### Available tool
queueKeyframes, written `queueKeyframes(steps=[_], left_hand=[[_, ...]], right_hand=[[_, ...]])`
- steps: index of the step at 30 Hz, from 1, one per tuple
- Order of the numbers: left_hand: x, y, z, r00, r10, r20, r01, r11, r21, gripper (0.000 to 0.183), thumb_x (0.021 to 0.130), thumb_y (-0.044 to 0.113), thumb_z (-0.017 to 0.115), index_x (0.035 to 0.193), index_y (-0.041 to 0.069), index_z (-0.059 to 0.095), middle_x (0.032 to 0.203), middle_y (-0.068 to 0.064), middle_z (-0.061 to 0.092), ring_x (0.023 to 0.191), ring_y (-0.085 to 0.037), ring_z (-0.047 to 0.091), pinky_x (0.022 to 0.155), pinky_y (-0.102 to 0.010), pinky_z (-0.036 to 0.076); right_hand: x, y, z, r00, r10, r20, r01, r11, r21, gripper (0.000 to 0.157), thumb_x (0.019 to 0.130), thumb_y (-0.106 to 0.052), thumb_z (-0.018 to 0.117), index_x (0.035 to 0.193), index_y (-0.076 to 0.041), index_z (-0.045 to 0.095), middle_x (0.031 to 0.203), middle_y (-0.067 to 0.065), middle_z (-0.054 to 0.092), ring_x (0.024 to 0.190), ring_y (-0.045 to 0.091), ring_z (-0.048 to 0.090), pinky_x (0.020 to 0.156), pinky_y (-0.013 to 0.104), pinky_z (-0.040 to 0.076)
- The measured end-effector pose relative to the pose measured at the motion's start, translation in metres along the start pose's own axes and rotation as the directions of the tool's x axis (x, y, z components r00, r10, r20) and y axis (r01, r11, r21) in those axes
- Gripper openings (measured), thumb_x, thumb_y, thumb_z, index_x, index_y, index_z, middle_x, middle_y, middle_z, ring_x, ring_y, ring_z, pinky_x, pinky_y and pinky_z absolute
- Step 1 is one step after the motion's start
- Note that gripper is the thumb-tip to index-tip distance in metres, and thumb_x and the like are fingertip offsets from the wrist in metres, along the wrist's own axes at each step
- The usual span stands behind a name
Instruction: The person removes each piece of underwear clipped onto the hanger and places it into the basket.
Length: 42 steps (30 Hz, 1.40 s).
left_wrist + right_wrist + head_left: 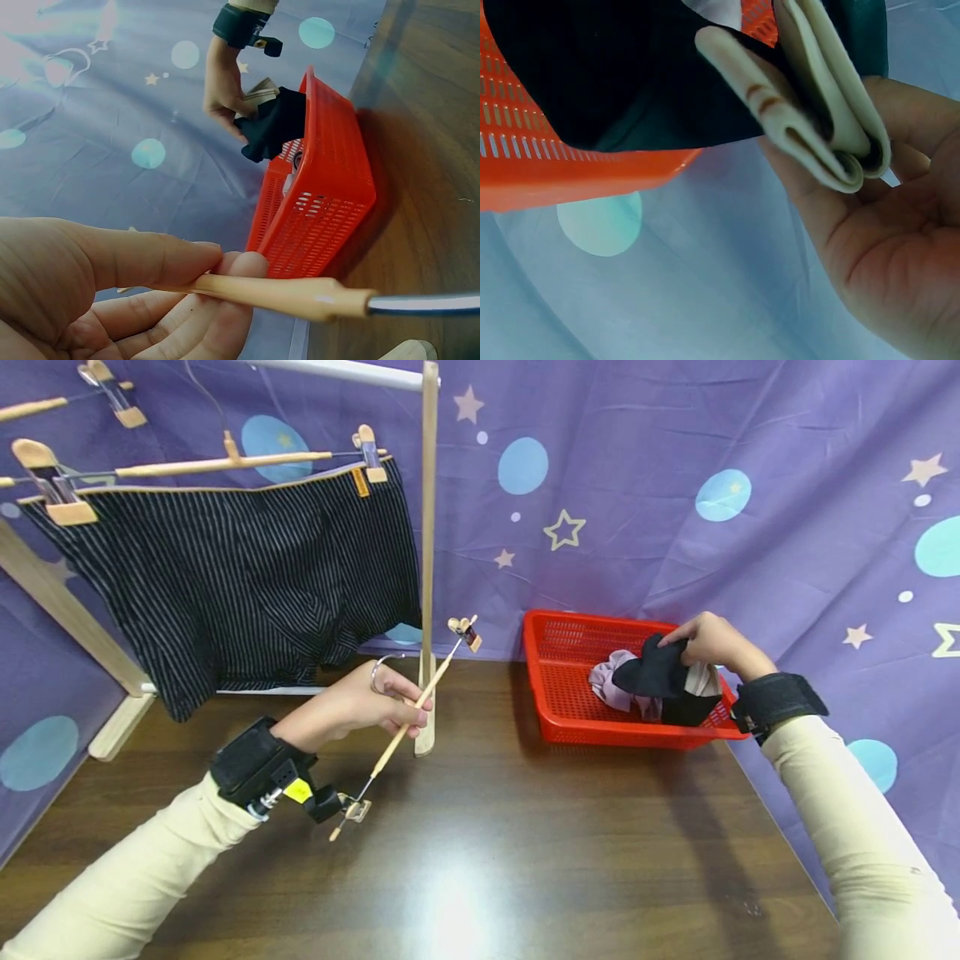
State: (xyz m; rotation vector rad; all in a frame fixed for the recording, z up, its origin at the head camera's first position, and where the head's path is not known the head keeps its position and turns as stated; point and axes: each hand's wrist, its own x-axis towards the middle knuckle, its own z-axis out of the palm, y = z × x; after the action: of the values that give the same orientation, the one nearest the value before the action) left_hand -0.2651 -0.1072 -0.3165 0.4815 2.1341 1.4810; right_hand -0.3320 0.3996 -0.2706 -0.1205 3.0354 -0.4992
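My left hand (375,700) pinches the wooden bar of a clip hanger (391,747) between thumb and fingers. The hanger slants over the table, one clip (467,631) at its upper end and the other near the wrist camera. On the right, my right hand (712,642) grips a black garment (647,670) by its folded cream band (795,127). That garment hangs partly inside the red basket (546,727). Beside it in the basket lies a crumpled lilac cloth (613,683). The garment's full shape is hidden by its folds.
Dark striped shorts (247,577) hang from a clip hanger (225,464) on a wooden rack (429,527) at the left. Part of another hanger (33,410) shows above. A purple patterned curtain (637,552) stands behind the brown table (562,843).
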Motion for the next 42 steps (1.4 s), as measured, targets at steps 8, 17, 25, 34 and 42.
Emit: queueKeyframes(steps=[8, 17, 25, 34, 42], left_hand=[[-0.002, 0.001, 0.000, 1.000, -0.019, -0.022, 0.019, 1.000, 0.012, 0.025, 0.090, 0.001, 0.071, 0.111, -0.012, 0.069, 0.072, 0.000, 0.073, 0.068, -0.009, 0.069, 0.065, -0.026, 0.059], [-0.002, 0.001, -0.001, 0.999, -0.007, -0.031, 0.007, 1.000, 0.005, 0.029, 0.089, 0.000, 0.072, 0.114, -0.013, 0.069, 0.075, 0.002, 0.075, 0.067, -0.008, 0.070, 0.067, -0.026, 0.060], [-0.003, 0.003, -0.005, 0.997, -0.020, -0.070, 0.025, 0.997, 0.077, 0.029, 0.087, 0.004, 0.076, 0.113, -0.009, 0.072, 0.075, -0.001, 0.077, 0.068, -0.008, 0.071, 0.070, -0.028, 0.061], [-0.005, 0.007, -0.011, 0.994, -0.026, -0.106, 0.039, 0.992, 0.121, 0.028, 0.087, 0.006, 0.077, 0.112, -0.008, 0.074, 0.074, -0.001, 0.076, 0.069, -0.009, 0.071, 0.069, -0.027, 0.060], [-0.007, 0.009, -0.013, 0.993, -0.032, -0.110, 0.046, 0.990, 0.132, 0.027, 0.087, 0.005, 0.077, 0.111, -0.008, 0.074, 0.081, -0.006, 0.079, 0.069, -0.009, 0.072, 0.071, -0.030, 0.061]], right_hand=[[0.013, 0.007, 0.011, 0.998, -0.006, 0.059, 0.008, 0.999, -0.032, 0.054, 0.060, 0.012, 0.057, 0.109, 0.002, 0.076, 0.077, 0.010, 0.057, 0.059, 0.017, 0.032, 0.054, 0.029, 0.027], [0.025, 0.018, 0.021, 0.993, 0.025, 0.112, -0.022, 0.999, -0.025, 0.057, 0.058, 0.011, 0.060, 0.113, 0.003, 0.074, 0.065, 0.001, 0.054, 0.057, 0.016, 0.036, 0.052, 0.025, 0.030], [0.028, 0.021, 0.026, 0.985, 0.058, 0.162, -0.059, 0.998, 0.003, 0.059, 0.059, 0.010, 0.062, 0.118, 0.006, 0.070, 0.067, 0.002, 0.057, 0.056, 0.014, 0.042, 0.052, 0.025, 0.037], [0.032, 0.029, 0.031, 0.971, 0.097, 0.217, -0.114, 0.991, 0.070, 0.062, 0.063, 0.014, 0.065, 0.125, 0.011, 0.062, 0.062, 0.002, 0.056, 0.055, 0.012, 0.048, 0.052, 0.024, 0.044], [0.036, 0.045, 0.044, 0.960, 0.068, 0.273, -0.106, 0.986, 0.126, 0.051, 0.069, 0.007, 0.071, 0.120, 0.009, 0.067, 0.075, 0.008, 0.064, 0.061, 0.019, 0.054, 0.054, 0.030, 0.050]])
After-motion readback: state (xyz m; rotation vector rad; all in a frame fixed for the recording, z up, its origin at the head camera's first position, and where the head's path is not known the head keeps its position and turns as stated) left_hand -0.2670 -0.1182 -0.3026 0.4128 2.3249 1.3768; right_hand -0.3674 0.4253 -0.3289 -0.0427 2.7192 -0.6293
